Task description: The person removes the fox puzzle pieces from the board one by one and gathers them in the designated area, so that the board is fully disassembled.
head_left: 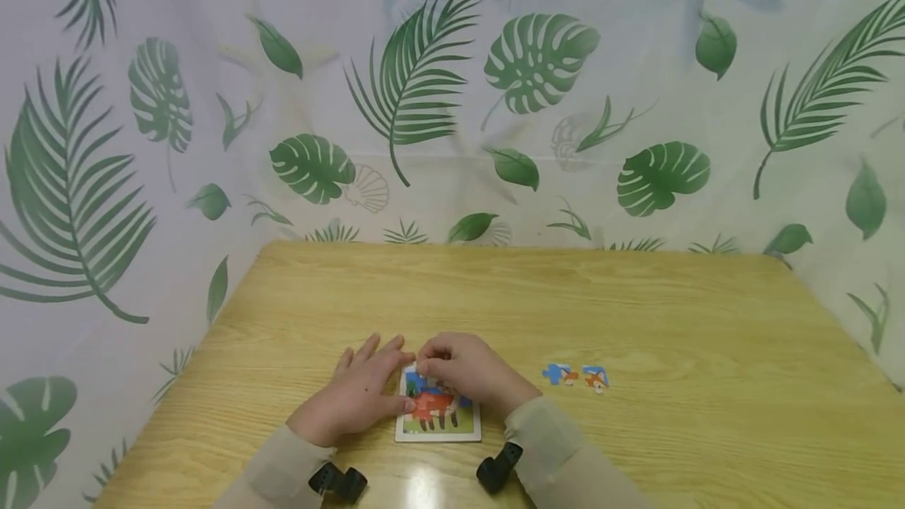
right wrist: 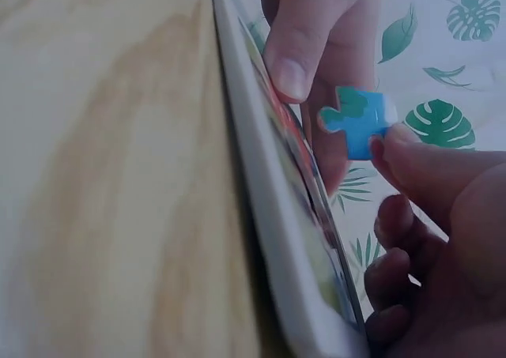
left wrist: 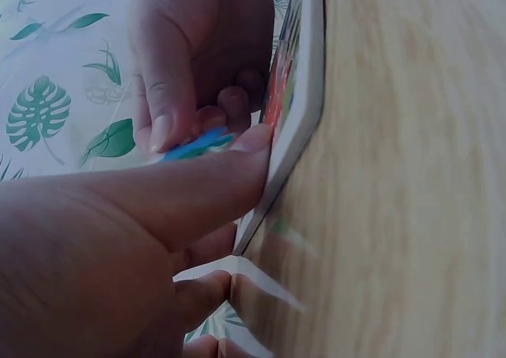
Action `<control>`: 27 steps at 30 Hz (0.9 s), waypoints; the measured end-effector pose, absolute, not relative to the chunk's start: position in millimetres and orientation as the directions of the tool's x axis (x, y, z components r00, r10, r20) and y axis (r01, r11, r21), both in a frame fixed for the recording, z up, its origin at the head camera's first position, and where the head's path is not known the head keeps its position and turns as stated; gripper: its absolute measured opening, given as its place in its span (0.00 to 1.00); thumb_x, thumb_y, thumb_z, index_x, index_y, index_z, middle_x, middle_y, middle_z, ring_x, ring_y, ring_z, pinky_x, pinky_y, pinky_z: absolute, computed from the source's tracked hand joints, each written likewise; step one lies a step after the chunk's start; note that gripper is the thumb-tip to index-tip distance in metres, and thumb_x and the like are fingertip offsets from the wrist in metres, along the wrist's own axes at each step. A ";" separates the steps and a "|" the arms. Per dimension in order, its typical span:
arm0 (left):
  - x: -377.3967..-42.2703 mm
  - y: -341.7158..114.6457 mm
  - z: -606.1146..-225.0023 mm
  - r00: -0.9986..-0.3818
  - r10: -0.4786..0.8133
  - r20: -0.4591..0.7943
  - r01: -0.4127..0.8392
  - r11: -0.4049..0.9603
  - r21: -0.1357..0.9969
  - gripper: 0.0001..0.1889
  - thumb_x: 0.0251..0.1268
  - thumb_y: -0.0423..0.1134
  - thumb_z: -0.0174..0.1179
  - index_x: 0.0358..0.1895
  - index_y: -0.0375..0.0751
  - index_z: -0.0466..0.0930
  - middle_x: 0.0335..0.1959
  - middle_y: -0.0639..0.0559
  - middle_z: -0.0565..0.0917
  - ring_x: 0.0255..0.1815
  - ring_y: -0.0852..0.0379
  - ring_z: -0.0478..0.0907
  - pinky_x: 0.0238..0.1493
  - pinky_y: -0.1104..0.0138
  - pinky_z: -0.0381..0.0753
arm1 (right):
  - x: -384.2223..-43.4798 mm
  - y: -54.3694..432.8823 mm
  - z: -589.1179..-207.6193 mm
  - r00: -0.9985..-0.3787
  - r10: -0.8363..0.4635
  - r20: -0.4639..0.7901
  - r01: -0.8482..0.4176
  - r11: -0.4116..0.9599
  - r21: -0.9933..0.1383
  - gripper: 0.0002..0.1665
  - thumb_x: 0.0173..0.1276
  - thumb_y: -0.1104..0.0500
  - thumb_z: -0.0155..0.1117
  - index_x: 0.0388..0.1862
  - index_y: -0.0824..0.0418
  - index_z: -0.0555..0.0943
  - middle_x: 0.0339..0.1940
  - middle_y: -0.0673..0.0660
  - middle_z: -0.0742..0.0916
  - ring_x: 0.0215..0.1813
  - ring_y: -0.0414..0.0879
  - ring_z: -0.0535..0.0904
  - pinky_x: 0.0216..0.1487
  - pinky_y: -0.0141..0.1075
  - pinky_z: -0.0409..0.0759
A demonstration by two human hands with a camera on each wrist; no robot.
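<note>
A jigsaw puzzle in a white-rimmed tray [head_left: 440, 438] lies on the table, showing a red animal with dark legs on green ground. My right hand [head_left: 467, 368] pinches a blue jigsaw piece [right wrist: 365, 133] with a green patch between thumb and finger, raised over the tray's upper part. In the left wrist view the same piece shows nearly edge-on. My left hand [head_left: 360, 400] lies at the tray's left side, fingers spread on the table past its top left corner. Its thumb rests on the red part of the picture.
Two loose jigsaw pieces lie on the table to the right of my right hand: a blue and orange one [head_left: 555, 374] and, beside it, another [head_left: 595, 378]. The wooden table [head_left: 693, 320] ends at a leaf-patterned cloth [head_left: 438, 203] behind.
</note>
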State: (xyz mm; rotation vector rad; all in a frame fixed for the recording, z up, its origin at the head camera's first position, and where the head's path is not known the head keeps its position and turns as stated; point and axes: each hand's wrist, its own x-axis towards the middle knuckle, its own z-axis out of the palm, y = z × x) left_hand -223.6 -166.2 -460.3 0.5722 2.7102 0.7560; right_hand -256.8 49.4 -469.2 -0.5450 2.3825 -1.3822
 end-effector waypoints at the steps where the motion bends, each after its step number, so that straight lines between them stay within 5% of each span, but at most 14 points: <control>1: -224.0 -166.4 -460.0 -0.887 0.437 -0.148 0.298 0.788 0.538 0.36 0.64 0.55 0.68 0.74 0.50 0.70 0.82 0.47 0.54 0.82 0.37 0.38 0.72 0.32 0.33 | -257.4 49.9 -469.0 -0.873 -0.478 -0.091 -0.153 0.448 -0.881 0.07 0.74 0.51 0.65 0.36 0.48 0.86 0.35 0.48 0.85 0.34 0.45 0.78 0.35 0.39 0.78; 8: -225.0 -168.6 -462.0 -0.878 0.454 -0.149 0.319 0.790 0.523 0.37 0.66 0.57 0.66 0.74 0.46 0.69 0.82 0.47 0.54 0.82 0.37 0.37 0.72 0.32 0.32 | -259.2 50.0 -470.2 -0.898 -0.431 -0.088 -0.131 0.454 -0.881 0.09 0.74 0.52 0.64 0.35 0.51 0.87 0.29 0.51 0.84 0.28 0.45 0.78 0.30 0.38 0.77; 19: -224.2 -173.2 -461.4 -0.866 0.475 -0.157 0.321 0.769 0.552 0.35 0.70 0.55 0.61 0.76 0.48 0.66 0.83 0.47 0.50 0.82 0.38 0.33 0.73 0.34 0.29 | -258.7 52.2 -464.1 -0.912 -0.408 -0.050 -0.170 0.485 -0.858 0.09 0.73 0.52 0.65 0.32 0.48 0.87 0.36 0.46 0.85 0.39 0.46 0.78 0.43 0.42 0.76; 27: -225.9 -174.3 -461.7 -0.852 0.495 -0.171 0.331 0.762 0.557 0.43 0.61 0.61 0.66 0.77 0.49 0.65 0.83 0.46 0.50 0.82 0.38 0.34 0.73 0.35 0.29 | -256.8 65.9 -450.7 -0.936 -0.350 -0.036 -0.144 0.476 -0.868 0.08 0.73 0.52 0.65 0.35 0.52 0.86 0.37 0.48 0.84 0.39 0.47 0.76 0.40 0.40 0.76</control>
